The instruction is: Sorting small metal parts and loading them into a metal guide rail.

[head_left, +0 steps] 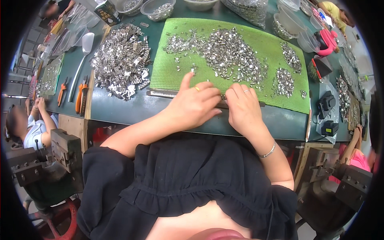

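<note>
My left hand [194,105] and my right hand [243,107] meet over a long narrow metal bar [162,93] at the near edge of a green textured mat [180,82]. The left hand's fingers are bent and pinched at the tips, its little finger lifted away. The right hand's fingers are likewise curled together. Whatever lies between the fingertips is too small and covered to name. Just beyond the hands, a heap of small shiny metal pieces [232,52] spreads over the mat. Smaller piles [285,82] of them lie at the mat's right.
Left of the mat is a big heap of ridged metal strips [120,60]. Further left lie orange-handled pliers [82,96] and a long-handled scoop [86,44]. Plastic bowls [158,10] line the far side. Black devices [327,105] sit at right. Other people work at both sides.
</note>
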`<act>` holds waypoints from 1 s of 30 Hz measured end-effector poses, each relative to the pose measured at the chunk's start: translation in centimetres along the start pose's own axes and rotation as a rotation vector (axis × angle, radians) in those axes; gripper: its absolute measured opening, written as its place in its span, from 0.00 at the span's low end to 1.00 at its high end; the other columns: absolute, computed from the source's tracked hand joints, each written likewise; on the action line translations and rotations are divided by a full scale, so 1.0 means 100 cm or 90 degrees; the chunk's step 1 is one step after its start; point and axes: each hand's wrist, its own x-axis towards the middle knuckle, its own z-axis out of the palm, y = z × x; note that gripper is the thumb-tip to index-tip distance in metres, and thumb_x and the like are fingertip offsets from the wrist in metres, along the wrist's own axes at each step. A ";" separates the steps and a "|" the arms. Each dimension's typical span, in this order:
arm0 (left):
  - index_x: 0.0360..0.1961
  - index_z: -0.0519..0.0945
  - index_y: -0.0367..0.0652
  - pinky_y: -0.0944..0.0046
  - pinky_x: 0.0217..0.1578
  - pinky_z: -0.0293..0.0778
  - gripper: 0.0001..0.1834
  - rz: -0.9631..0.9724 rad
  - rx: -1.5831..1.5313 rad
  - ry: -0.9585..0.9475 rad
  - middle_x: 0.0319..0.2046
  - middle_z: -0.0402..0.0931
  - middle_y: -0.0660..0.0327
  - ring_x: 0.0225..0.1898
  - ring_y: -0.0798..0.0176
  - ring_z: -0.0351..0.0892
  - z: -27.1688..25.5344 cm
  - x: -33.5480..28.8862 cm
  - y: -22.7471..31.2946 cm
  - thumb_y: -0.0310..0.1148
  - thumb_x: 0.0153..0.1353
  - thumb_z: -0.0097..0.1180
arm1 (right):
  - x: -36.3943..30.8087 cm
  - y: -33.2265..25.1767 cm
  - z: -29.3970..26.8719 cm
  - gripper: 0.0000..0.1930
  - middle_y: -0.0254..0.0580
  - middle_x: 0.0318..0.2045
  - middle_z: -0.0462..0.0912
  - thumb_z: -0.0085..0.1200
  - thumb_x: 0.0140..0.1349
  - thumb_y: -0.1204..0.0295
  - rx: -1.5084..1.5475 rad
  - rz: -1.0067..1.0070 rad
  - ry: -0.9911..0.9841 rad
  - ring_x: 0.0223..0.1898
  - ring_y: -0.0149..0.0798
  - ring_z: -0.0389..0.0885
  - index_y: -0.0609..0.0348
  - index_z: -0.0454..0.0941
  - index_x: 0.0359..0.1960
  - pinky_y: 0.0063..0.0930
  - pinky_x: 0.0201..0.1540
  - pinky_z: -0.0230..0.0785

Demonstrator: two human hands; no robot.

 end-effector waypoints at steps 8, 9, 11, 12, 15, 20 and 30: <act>0.68 0.65 0.41 0.28 0.67 0.45 0.34 -0.253 0.040 -0.158 0.71 0.59 0.54 0.72 0.45 0.55 -0.017 -0.014 -0.034 0.48 0.66 0.54 | 0.022 0.016 -0.016 0.11 0.46 0.32 0.79 0.63 0.53 0.77 0.256 0.132 -0.138 0.38 0.51 0.79 0.59 0.74 0.35 0.43 0.42 0.66; 0.67 0.65 0.40 0.29 0.67 0.45 0.35 -0.239 0.031 -0.172 0.71 0.58 0.53 0.72 0.45 0.55 -0.018 -0.013 -0.029 0.50 0.66 0.54 | 0.027 0.021 -0.017 0.10 0.46 0.33 0.79 0.63 0.53 0.76 0.291 0.115 -0.127 0.38 0.52 0.79 0.59 0.75 0.35 0.44 0.42 0.66; 0.67 0.66 0.40 0.29 0.67 0.46 0.36 -0.232 0.016 -0.174 0.71 0.59 0.53 0.72 0.45 0.56 -0.021 -0.015 -0.027 0.51 0.65 0.54 | 0.037 0.027 -0.009 0.09 0.45 0.33 0.79 0.62 0.54 0.76 0.312 0.065 -0.050 0.39 0.50 0.78 0.58 0.79 0.36 0.43 0.43 0.67; 0.67 0.66 0.40 0.29 0.67 0.47 0.36 -0.225 0.001 -0.178 0.71 0.59 0.53 0.72 0.45 0.56 -0.022 -0.018 -0.025 0.52 0.65 0.54 | 0.044 0.027 -0.001 0.09 0.45 0.33 0.79 0.62 0.54 0.76 0.313 0.061 -0.052 0.39 0.50 0.78 0.58 0.79 0.36 0.43 0.43 0.67; 0.64 0.70 0.40 0.30 0.67 0.46 0.35 -0.209 0.018 -0.170 0.69 0.62 0.57 0.71 0.48 0.59 -0.025 -0.028 -0.019 0.53 0.63 0.56 | 0.067 0.021 0.021 0.11 0.39 0.36 0.78 0.61 0.54 0.75 0.171 -0.041 0.041 0.43 0.46 0.76 0.53 0.82 0.40 0.41 0.45 0.65; 0.52 0.78 0.41 0.30 0.64 0.52 0.27 -0.195 0.039 -0.063 0.56 0.75 0.58 0.63 0.53 0.71 -0.028 -0.042 -0.026 0.49 0.59 0.62 | 0.102 0.011 0.043 0.08 0.38 0.36 0.79 0.59 0.56 0.73 0.125 -0.060 0.021 0.43 0.44 0.76 0.52 0.84 0.38 0.41 0.46 0.64; 0.33 0.84 0.47 0.55 0.49 0.65 0.04 -0.176 0.102 0.073 0.35 0.77 0.64 0.42 0.57 0.75 -0.032 -0.014 -0.092 0.30 0.55 0.63 | 0.123 -0.018 0.038 0.04 0.38 0.31 0.81 0.58 0.49 0.78 -0.117 -0.019 -0.109 0.43 0.42 0.79 0.55 0.83 0.27 0.44 0.48 0.60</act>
